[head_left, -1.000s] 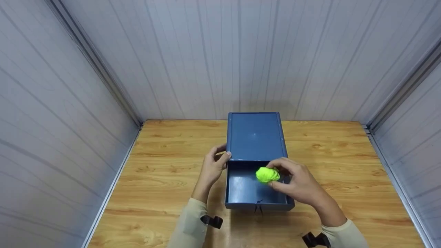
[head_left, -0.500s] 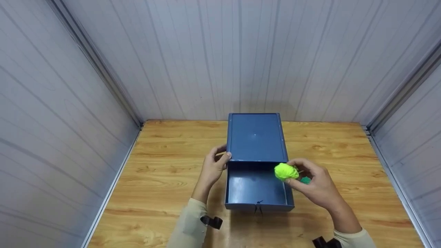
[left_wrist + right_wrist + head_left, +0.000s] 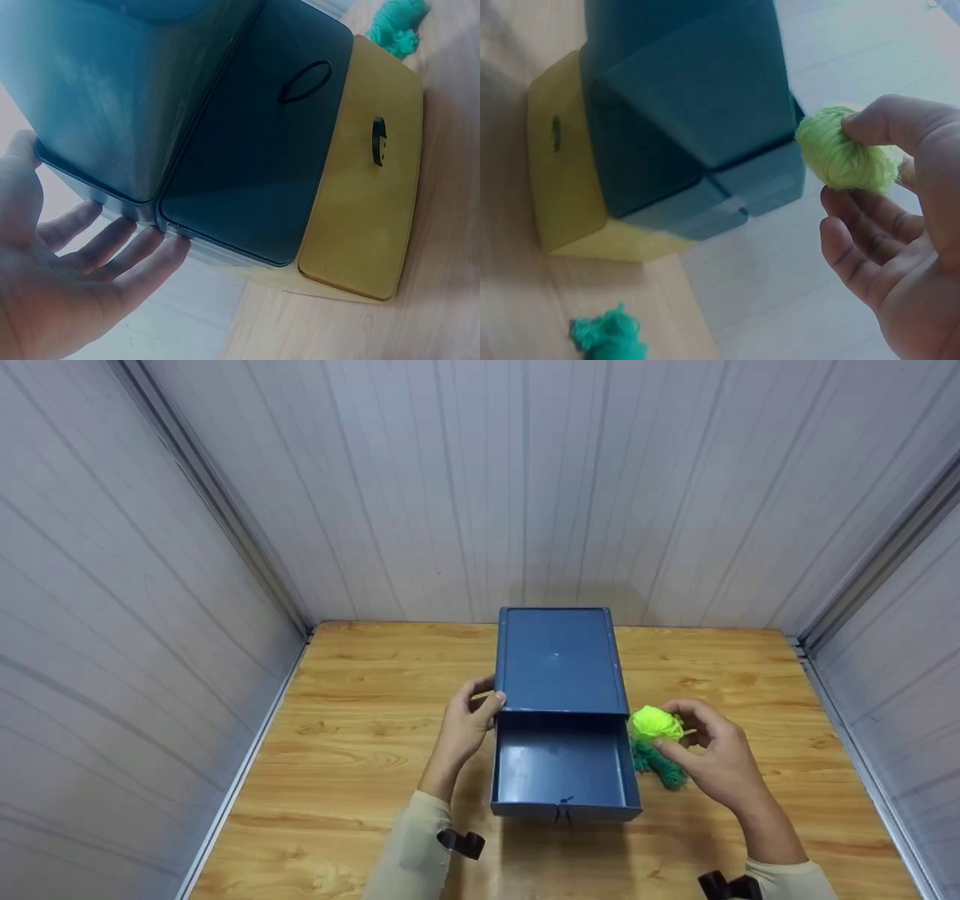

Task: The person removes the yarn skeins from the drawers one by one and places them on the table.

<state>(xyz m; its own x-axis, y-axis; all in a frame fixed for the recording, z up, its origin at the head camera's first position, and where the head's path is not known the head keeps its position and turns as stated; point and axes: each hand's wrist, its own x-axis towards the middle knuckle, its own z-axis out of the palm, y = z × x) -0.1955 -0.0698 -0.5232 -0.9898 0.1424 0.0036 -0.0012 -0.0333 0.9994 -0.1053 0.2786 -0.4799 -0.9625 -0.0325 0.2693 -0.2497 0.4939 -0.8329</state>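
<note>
Blue box (image 3: 559, 667), drawer (image 3: 561, 769) open. Right hand (image 3: 712, 761) pinches a lime yarn ball (image 3: 654, 724) just right of the box, above dark green yarn (image 3: 658, 763). Left hand (image 3: 466, 724), fingers spread, touches the box's left edge. Bare table (image 3: 360, 750) beyond.

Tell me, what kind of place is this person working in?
Probably a small booth set up for recording handwork: pale panelled walls close in a wooden table on three sides, and it bears only a blue drawer box and some yarn.
</note>
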